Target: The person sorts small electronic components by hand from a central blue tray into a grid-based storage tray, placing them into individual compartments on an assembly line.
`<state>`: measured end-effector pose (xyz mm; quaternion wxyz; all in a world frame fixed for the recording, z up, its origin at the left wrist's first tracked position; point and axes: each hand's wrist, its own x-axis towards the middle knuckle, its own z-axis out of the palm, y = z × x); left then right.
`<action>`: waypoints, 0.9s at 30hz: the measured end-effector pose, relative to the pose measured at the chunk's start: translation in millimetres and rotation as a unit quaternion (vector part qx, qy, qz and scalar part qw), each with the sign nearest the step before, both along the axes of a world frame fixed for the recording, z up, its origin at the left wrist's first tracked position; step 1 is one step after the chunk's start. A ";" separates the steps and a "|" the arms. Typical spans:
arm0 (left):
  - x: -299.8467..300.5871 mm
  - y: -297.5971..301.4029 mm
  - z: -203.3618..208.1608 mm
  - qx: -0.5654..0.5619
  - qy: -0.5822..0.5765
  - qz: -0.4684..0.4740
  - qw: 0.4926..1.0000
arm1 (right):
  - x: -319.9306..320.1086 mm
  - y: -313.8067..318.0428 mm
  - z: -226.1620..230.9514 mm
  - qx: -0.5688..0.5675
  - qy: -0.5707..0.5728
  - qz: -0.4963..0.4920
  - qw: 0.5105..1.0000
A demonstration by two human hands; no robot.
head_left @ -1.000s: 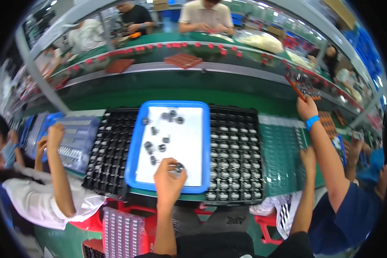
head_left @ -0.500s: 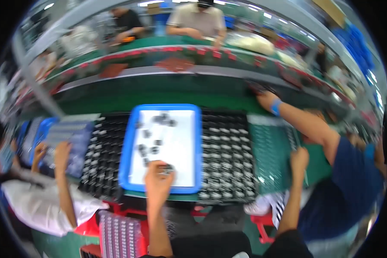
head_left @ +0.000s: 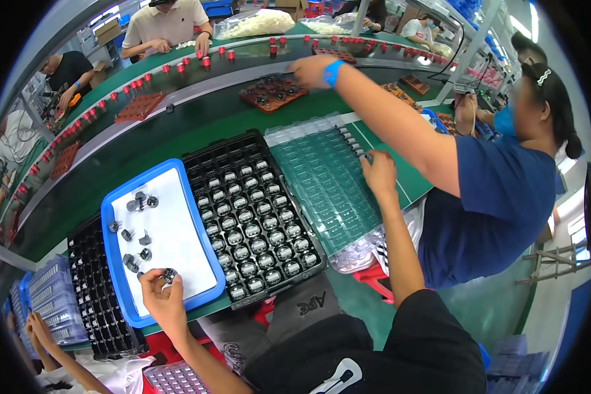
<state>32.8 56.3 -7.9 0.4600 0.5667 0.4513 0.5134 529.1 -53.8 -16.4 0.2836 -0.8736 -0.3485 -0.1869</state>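
Note:
My left hand (head_left: 163, 303) is closed, thumb and fingers pinching a small round black part (head_left: 169, 275) with metallic detail, like a little motor. It hovers over the near end of a blue-rimmed tray (head_left: 211, 264) with a white bottom. Several similar dark round parts (head_left: 145, 238) with thin shafts lie loose in that tray. My right hand (head_left: 379, 176) reaches to the right, to a clear plastic blister tray (head_left: 312, 180). Its fingers pinch at the end of a short row of small black-and-silver parts (head_left: 352, 142); the fingertips partly hide the piece there.
A black tray (head_left: 192, 159) full of silver-topped parts stands right of the blue one; another black tray (head_left: 92, 289) stands left. Beyond, a conveyor (head_left: 197, 111) carries a reddish-brown fixture (head_left: 272, 94). A co-worker's bare arm (head_left: 387, 108) with a blue wristband crosses above the clear tray.
My view has swung to the right and sharpened. My left hand still holds the small part over the blue tray, and my right hand stays at the clear tray.

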 end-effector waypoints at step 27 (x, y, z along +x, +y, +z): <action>7.8 -53.2 26.5 -0.085 -0.264 -0.199 0.940 | -304.1 -7.9 77.4 0.131 0.667 0.492 0.543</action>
